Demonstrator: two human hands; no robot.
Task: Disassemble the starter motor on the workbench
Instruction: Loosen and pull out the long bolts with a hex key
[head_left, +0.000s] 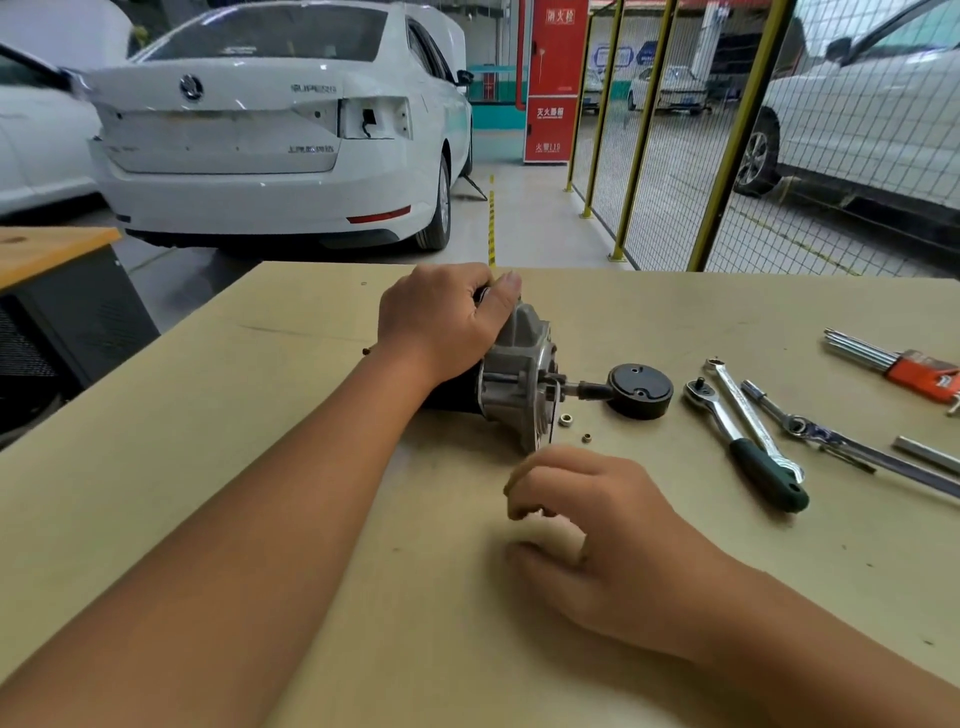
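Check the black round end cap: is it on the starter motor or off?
Off. The black end cap lies on the workbench right of the starter motor, whose shaft end shows bare.

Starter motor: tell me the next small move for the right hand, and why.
Probably reach the right hand forward to the starter motor end plate. The left hand already grips the body, the black cap is off, two small nuts lie loose on the workbench, and the right fingers look curled around nothing visible.
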